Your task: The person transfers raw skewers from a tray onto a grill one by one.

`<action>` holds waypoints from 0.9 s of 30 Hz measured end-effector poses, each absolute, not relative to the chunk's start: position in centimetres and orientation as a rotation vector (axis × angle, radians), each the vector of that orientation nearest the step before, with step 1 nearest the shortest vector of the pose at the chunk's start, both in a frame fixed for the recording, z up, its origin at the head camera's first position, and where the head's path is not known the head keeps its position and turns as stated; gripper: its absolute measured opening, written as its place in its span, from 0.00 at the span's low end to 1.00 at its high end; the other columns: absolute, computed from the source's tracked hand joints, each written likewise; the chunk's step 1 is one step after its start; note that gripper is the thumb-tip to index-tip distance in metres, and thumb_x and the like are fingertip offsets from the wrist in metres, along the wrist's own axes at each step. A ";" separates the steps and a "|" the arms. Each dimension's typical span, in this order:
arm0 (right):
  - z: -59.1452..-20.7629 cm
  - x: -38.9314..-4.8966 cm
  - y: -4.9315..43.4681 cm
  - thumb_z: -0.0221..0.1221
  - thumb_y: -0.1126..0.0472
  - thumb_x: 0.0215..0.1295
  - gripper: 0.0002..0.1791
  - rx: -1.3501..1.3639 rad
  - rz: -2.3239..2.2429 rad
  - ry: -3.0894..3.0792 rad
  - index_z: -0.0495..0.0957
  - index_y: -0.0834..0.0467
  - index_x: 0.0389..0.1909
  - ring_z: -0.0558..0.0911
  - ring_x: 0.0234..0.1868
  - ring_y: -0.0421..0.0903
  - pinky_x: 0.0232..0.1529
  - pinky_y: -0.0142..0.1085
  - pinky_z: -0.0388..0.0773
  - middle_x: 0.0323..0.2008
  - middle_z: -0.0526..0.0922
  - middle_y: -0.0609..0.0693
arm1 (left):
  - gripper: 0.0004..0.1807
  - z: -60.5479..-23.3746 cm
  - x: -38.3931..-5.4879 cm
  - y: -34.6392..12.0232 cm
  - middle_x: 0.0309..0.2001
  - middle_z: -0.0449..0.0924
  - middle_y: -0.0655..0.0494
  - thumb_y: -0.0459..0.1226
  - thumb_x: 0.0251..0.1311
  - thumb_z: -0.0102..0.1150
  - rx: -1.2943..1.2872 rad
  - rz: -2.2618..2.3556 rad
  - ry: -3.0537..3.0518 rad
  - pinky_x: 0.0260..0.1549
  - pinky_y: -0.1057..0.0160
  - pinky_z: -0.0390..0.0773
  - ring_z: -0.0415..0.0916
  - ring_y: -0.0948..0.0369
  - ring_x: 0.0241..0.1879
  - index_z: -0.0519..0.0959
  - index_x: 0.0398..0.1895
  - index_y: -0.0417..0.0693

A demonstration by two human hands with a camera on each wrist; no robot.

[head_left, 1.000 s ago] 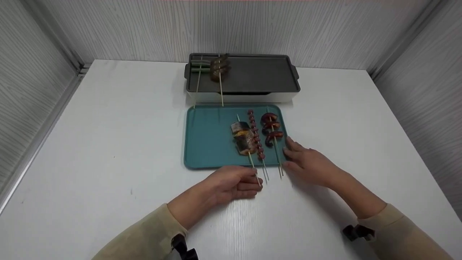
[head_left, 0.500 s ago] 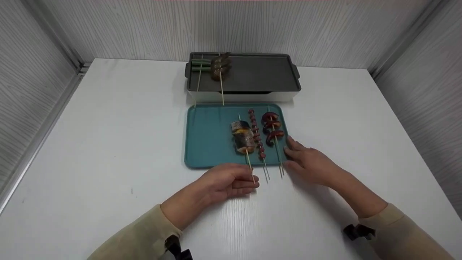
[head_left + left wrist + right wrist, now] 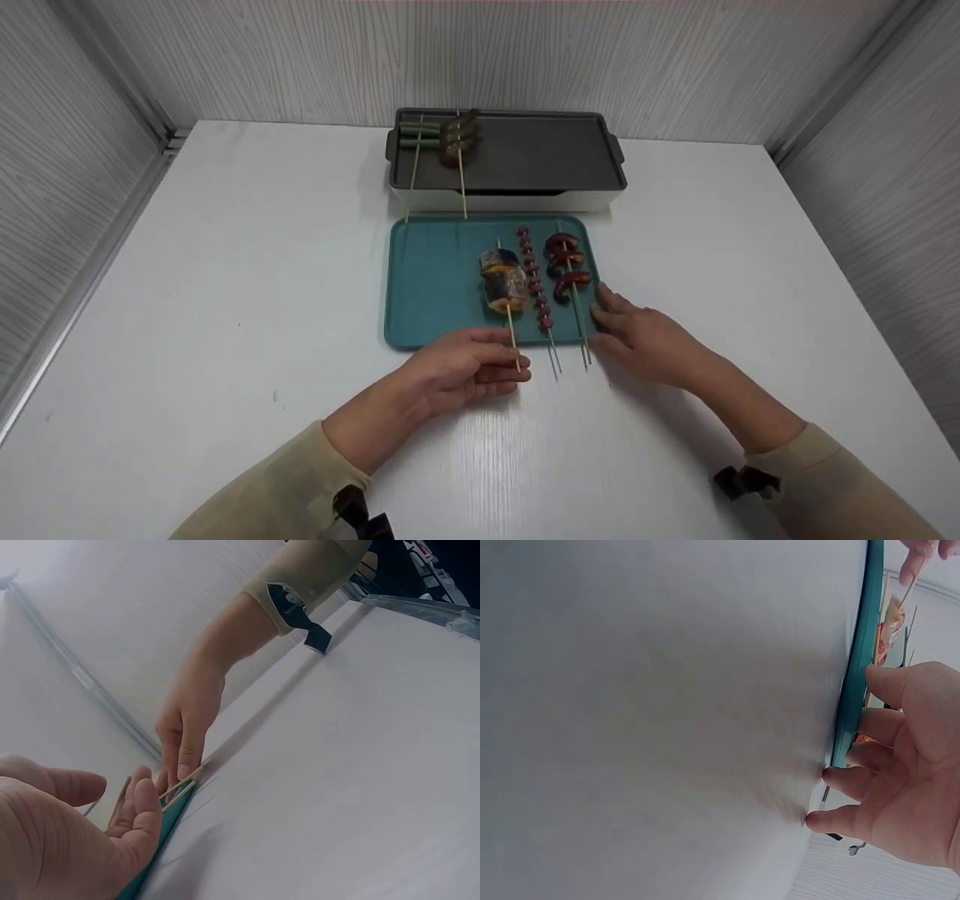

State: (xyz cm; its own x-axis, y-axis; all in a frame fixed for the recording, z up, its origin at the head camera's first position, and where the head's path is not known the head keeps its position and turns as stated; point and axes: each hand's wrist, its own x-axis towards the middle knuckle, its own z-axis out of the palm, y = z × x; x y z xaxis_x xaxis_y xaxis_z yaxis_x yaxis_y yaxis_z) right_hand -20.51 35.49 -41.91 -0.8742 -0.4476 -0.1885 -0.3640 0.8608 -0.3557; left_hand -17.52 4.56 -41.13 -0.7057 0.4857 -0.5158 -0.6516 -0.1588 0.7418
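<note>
My left hand [image 3: 461, 367] pinches the bare lower stick of a skewer threaded with chunky, dark-skinned fish-like pieces [image 3: 504, 289]. Those pieces are over the teal tray [image 3: 427, 292], right of its middle. To their right lie a thin skewer of small red beads of food [image 3: 535, 281] and a skewer of curled red slices [image 3: 568, 262], their sticks overhanging the tray's near edge. At the tray's right edge rests my right hand [image 3: 645, 341]. Its fingers [image 3: 847, 784] extend along the teal rim in the right wrist view. In the left wrist view, my left palm [image 3: 67, 840] hides most of the tray.
Behind the tray stands a dark griddle [image 3: 544, 154] on a white base. On its left side lie a skewer of green sticks [image 3: 420, 142] and one of scored brown food [image 3: 456, 142], both sticks jutting over the front. Pale panels [image 3: 637, 67] wall in the white table [image 3: 247, 262].
My left hand has shifted left and slightly away from me, swinging the stick's lower end left and turning the fish-like skewer more upright in the head view. My right hand keeps its place.
</note>
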 end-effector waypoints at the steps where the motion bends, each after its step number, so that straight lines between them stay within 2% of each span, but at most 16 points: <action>1: -41.9 -20.5 35.5 0.54 0.49 0.83 0.34 -0.620 -0.454 2.769 0.64 0.67 0.78 0.67 0.76 0.66 0.71 0.62 0.68 0.83 0.53 0.63 | 0.31 -41.1 -17.5 4.5 0.60 0.83 0.33 0.29 0.75 0.60 -0.203 1.939 1.354 0.55 0.55 0.84 0.89 0.53 0.49 0.65 0.78 0.35; 9: -41.9 -20.5 35.5 0.54 0.48 0.83 0.34 -0.612 -0.468 2.766 0.64 0.66 0.78 0.66 0.77 0.65 0.71 0.62 0.67 0.83 0.53 0.62 | 0.32 -40.8 -17.6 4.2 0.59 0.83 0.34 0.27 0.74 0.61 -0.219 1.941 1.378 0.49 0.59 0.85 0.89 0.55 0.45 0.66 0.79 0.39; 15: -41.9 -20.2 35.6 0.53 0.50 0.84 0.33 -0.658 -0.501 2.774 0.66 0.70 0.76 0.68 0.75 0.67 0.71 0.63 0.67 0.82 0.55 0.64 | 0.32 -40.7 -17.7 4.0 0.59 0.83 0.33 0.26 0.73 0.60 -0.225 1.947 1.385 0.46 0.61 0.85 0.88 0.57 0.42 0.68 0.79 0.40; 27: -41.9 -20.2 35.6 0.54 0.50 0.84 0.32 -0.660 -0.490 2.793 0.67 0.69 0.76 0.70 0.74 0.67 0.70 0.63 0.69 0.82 0.56 0.64 | 0.32 -40.6 -17.9 3.7 0.55 0.85 0.35 0.25 0.73 0.60 -0.184 1.919 1.403 0.46 0.61 0.85 0.88 0.58 0.41 0.68 0.79 0.41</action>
State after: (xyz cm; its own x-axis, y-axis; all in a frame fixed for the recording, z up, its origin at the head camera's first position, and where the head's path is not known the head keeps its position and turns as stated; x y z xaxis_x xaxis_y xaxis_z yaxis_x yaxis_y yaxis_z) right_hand -20.18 35.56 -41.93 -0.8722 -0.4675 -0.1437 -0.3906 0.8427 -0.3706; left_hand -17.89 3.75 -40.56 -0.7167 0.4743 -0.5112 -0.6310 -0.1289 0.7650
